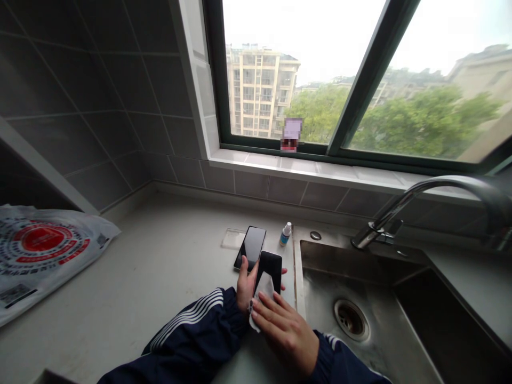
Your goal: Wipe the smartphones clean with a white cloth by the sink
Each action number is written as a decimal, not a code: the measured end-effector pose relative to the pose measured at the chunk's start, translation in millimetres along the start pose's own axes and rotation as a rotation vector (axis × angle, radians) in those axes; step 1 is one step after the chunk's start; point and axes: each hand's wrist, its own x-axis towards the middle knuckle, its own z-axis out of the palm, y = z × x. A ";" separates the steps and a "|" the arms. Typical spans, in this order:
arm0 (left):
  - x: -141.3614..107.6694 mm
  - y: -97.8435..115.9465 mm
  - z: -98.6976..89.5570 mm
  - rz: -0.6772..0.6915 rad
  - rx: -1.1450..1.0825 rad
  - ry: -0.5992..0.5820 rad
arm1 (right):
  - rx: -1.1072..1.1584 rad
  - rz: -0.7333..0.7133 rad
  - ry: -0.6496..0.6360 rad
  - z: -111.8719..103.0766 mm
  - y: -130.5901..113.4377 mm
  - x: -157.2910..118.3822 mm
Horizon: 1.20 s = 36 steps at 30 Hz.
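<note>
Black smartphone (269, 272) in left fingers (244, 274)

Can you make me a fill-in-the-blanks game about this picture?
The left hand holds a black phone, and the right hand presses a ____ wipe on it.
A second phone lies on the counter, to the ____ of the steel sink.
The small bottle has a white cap and a ____ bottom.
The printed bag has a big ____ circle.
Answers: white; left; blue; red.

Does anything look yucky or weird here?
Yes, the steel sink looks grimy. Dark smudges streak its walls and floor around the drain, while the counter beside it looks much paler.
</note>
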 end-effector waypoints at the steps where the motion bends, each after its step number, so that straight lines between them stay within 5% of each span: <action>1: 0.5 -0.5 -0.4 0.006 0.003 -0.001 | 0.007 -0.011 0.002 -0.4 0.1 0.0; 18: 0.7 -1.6 -5.3 0.001 -0.076 -0.040 | -0.026 0.091 -0.036 -5.3 0.9 -0.6; 26: -3.3 -4.3 4.6 -0.021 -0.064 0.023 | -0.103 0.164 -0.125 -6.5 6.0 -1.6; 31: -5.6 -8.0 9.9 -0.034 -0.110 -0.001 | -0.121 0.221 -0.115 -1.4 9.9 -3.0; 36: -2.8 -13.2 7.6 -0.002 -0.125 0.095 | -0.143 0.281 -0.063 5.3 14.5 -2.6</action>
